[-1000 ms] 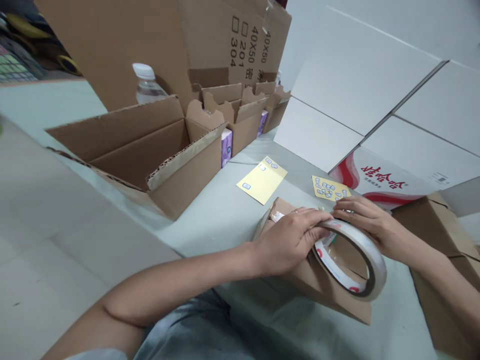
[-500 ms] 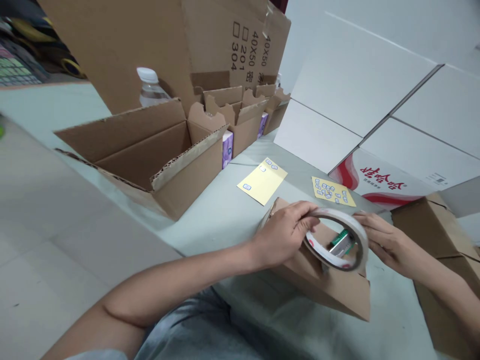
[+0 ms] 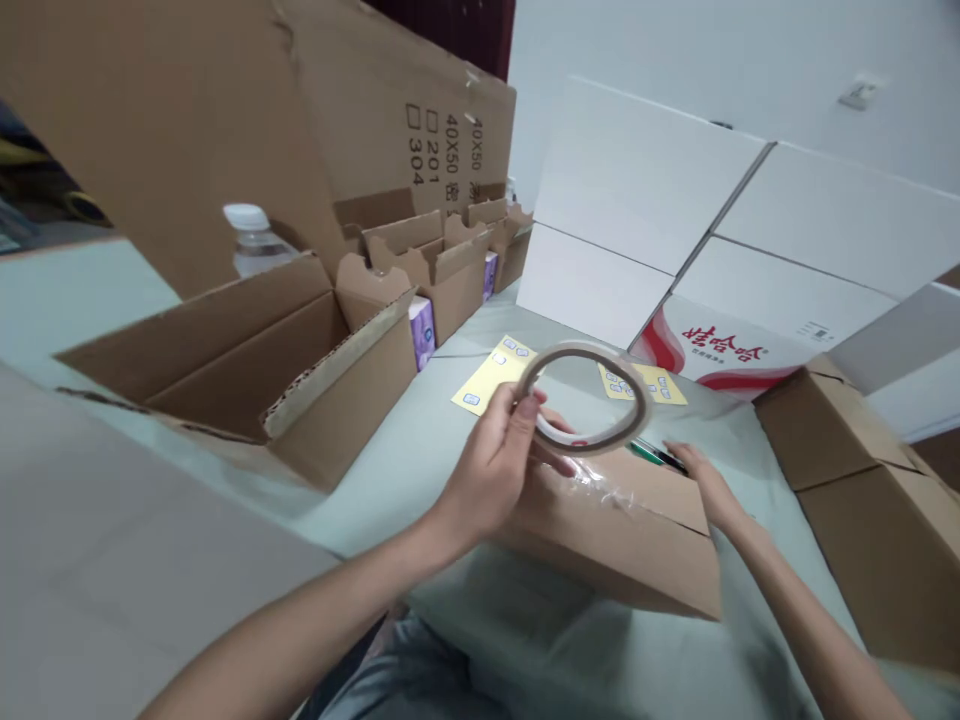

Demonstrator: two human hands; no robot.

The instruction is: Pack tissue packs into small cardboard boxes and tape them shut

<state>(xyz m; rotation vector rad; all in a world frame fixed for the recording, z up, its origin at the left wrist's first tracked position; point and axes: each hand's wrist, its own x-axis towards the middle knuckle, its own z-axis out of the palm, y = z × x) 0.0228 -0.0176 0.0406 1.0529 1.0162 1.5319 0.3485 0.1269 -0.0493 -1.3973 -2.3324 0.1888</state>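
Above the small cardboard box (image 3: 637, 540), my left hand (image 3: 495, 465) grips the tape roll (image 3: 600, 443) by its near rim, ring tilted, clear of the box top. Right hand (image 3: 701, 480) rests at the box's far right corner, fingertips just beside a green pen (image 3: 649, 455); can't tell if it grips anything. Box sits on the counter (image 3: 420, 450). Two yellow sticker sheets (image 3: 480, 385) lie behind it. Big open carton (image 3: 247, 340) to the left, water bottle (image 3: 251, 240) behind that.
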